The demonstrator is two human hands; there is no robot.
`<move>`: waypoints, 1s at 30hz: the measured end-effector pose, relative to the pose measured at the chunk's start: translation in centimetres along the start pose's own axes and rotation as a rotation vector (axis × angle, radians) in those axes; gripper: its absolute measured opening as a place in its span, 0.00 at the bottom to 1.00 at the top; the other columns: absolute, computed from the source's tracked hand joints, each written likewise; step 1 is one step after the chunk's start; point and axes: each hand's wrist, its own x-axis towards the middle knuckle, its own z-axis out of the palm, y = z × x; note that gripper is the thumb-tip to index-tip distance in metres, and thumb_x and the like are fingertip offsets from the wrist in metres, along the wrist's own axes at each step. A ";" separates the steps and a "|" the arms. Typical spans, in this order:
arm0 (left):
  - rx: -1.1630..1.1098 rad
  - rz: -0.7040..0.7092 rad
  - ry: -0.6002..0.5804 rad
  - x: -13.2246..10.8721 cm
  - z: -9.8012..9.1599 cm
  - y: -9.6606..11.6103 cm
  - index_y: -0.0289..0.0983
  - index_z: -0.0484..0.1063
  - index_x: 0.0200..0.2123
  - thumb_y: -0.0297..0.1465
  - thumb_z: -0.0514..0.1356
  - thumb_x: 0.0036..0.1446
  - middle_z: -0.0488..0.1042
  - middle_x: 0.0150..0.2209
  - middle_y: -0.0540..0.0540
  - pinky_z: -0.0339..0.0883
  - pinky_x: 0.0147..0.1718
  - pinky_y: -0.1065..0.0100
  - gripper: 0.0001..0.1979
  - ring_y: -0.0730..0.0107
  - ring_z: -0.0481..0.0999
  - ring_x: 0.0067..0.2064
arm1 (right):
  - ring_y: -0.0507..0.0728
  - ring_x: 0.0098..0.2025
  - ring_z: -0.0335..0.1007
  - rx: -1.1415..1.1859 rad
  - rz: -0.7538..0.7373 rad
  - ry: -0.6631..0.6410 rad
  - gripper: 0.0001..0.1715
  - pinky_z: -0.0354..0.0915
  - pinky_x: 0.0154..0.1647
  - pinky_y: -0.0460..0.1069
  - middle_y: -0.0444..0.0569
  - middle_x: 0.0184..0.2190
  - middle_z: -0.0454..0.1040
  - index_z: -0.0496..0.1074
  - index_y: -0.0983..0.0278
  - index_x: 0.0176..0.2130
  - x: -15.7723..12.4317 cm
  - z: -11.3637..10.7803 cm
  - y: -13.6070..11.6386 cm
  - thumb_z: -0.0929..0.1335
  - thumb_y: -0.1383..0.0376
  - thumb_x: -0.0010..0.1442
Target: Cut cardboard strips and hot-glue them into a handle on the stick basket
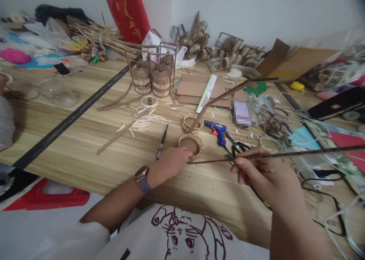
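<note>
On the pale wooden table (71, 145), the brown-framed, lidded round containers of pale slats (161, 85) look already complete. The long, thin, dark-brown strip (308, 152) is pinched between the thumb and fingertips of the right hand (262, 172), most of its length not yet laid around anything. The left hand (173, 161) has its fingers together at the near side of the small, open, round slatted basket (199, 147), which has no lid or frame yet; whether they grip it, I cannot tell.
</note>
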 end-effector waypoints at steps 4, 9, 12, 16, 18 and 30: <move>0.011 0.030 -0.010 -0.1 0.0 -0.1 0.35 0.73 0.42 0.24 0.51 0.66 0.75 0.42 0.43 0.69 0.41 0.66 0.11 0.62 0.77 0.44 | 0.56 0.25 0.77 -0.115 -0.124 0.017 0.42 0.67 0.21 0.48 0.52 0.26 0.79 0.71 0.59 0.13 0.6 0.0 -1.8 0.56 0.42 0.66; 0.000 0.035 0.001 -0.4 -0.2 0.0 0.35 0.71 0.50 0.21 0.49 0.65 0.75 0.46 0.43 0.70 0.43 0.63 0.15 0.61 0.78 0.45 | 0.55 0.23 0.76 -0.130 -0.156 -0.017 0.40 0.65 0.22 0.48 0.51 0.26 0.80 0.71 0.60 0.14 1.4 0.1 -2.9 0.58 0.42 0.66; -0.010 0.032 0.003 -0.4 -0.2 0.0 0.34 0.71 0.51 0.22 0.49 0.66 0.75 0.46 0.42 0.71 0.44 0.62 0.16 0.60 0.78 0.45 | 0.55 0.20 0.74 -0.109 -0.148 -0.050 0.40 0.62 0.20 0.48 0.50 0.24 0.80 0.71 0.59 0.14 1.8 0.5 -3.3 0.58 0.40 0.65; -0.018 0.038 -0.004 -0.5 -0.5 0.1 0.33 0.71 0.49 0.23 0.50 0.66 0.75 0.46 0.41 0.71 0.44 0.62 0.13 0.59 0.77 0.45 | 0.54 0.18 0.72 -0.069 -0.132 -0.050 0.40 0.59 0.18 0.49 0.51 0.24 0.80 0.69 0.59 0.15 2.1 1.1 -3.8 0.58 0.37 0.62; -0.021 0.040 -0.004 -0.6 -0.6 0.2 0.33 0.72 0.46 0.24 0.51 0.66 0.75 0.45 0.42 0.71 0.44 0.62 0.12 0.60 0.77 0.45 | 0.55 0.17 0.70 -0.070 -0.119 -0.039 0.39 0.57 0.17 0.49 0.50 0.20 0.77 0.69 0.58 0.17 2.2 1.4 -3.9 0.58 0.36 0.62; -0.018 -0.031 0.053 -0.4 0.1 0.5 0.35 0.74 0.43 0.37 0.55 0.67 0.76 0.42 0.42 0.70 0.39 0.63 0.13 0.57 0.78 0.44 | 0.56 0.16 0.69 -0.045 -0.124 0.023 0.29 0.58 0.19 0.49 0.46 0.16 0.73 0.67 0.58 0.26 3.1 2.5 -4.2 0.60 0.40 0.63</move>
